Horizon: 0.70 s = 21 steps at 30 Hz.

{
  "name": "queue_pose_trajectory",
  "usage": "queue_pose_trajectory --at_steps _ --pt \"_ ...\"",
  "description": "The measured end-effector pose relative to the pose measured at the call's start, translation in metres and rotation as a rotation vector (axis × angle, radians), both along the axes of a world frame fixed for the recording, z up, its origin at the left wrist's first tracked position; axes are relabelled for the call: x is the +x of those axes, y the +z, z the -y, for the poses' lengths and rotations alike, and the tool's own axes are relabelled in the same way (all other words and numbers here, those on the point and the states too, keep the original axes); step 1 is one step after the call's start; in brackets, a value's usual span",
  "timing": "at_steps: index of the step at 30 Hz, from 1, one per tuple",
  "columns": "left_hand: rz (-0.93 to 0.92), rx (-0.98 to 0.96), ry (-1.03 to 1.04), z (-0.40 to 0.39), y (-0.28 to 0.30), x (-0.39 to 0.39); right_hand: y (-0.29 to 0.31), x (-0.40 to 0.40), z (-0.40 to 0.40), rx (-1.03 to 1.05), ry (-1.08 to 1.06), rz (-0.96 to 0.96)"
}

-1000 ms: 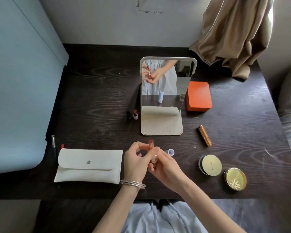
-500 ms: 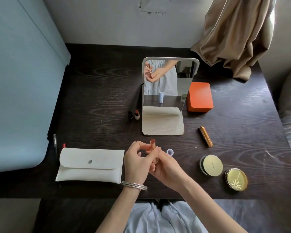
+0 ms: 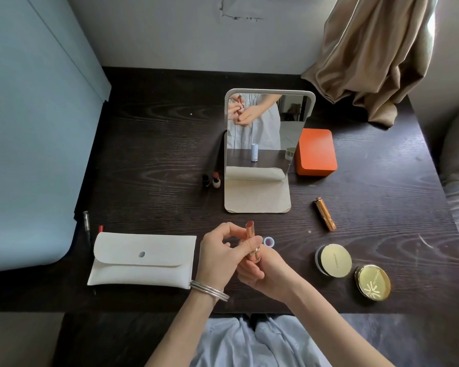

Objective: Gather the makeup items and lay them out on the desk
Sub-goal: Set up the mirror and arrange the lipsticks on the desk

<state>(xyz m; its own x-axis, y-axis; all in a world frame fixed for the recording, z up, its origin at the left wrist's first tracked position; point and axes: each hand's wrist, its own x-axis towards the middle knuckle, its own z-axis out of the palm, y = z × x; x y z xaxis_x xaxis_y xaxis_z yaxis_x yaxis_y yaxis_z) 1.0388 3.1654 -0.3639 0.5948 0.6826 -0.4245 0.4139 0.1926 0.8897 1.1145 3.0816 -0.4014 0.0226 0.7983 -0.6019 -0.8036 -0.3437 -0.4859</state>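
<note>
Head view: your hands hide the lower half of the lipstick point(image 3: 250, 234); only its pink tip sticks up. Small blue cap point(image 3: 268, 241) behind your right hand point(image 3: 265, 274) is partly covered. Two pens at the desk point(image 3: 154, 154) left edge, too dim to identify. Left hand point(image 3: 219, 256) pinches the tube mid-body, right hand curls round its gold base. Lipstick is upright above the desk's front edge, between the white pouch point(image 3: 143, 260) and the gold jar point(image 3: 334, 260).
</note>
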Motion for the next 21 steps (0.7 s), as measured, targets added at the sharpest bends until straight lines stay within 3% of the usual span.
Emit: queue_pose_trajectory --at_steps 4,8,11,17,21 --pt "-0.013 0.041 0.097 -0.003 -0.003 0.0 -0.002 0.001 -0.001 -0.018 -0.083 0.012" --pt "-0.056 0.074 0.15 -0.013 -0.007 -0.002 -0.005 0.002 0.004 0.148 -0.051 0.193" --pt "-0.024 0.059 0.058 -0.023 -0.009 -0.006 0.001 0.004 0.001 0.237 0.009 0.232" --pt "0.051 -0.069 -0.364 -0.052 -0.013 -0.02 0.003 0.01 -0.011 0.204 0.064 0.142" --pt "0.044 -0.023 -0.311 -0.061 -0.027 -0.016 0.001 0.013 -0.018 0.107 0.07 0.104"
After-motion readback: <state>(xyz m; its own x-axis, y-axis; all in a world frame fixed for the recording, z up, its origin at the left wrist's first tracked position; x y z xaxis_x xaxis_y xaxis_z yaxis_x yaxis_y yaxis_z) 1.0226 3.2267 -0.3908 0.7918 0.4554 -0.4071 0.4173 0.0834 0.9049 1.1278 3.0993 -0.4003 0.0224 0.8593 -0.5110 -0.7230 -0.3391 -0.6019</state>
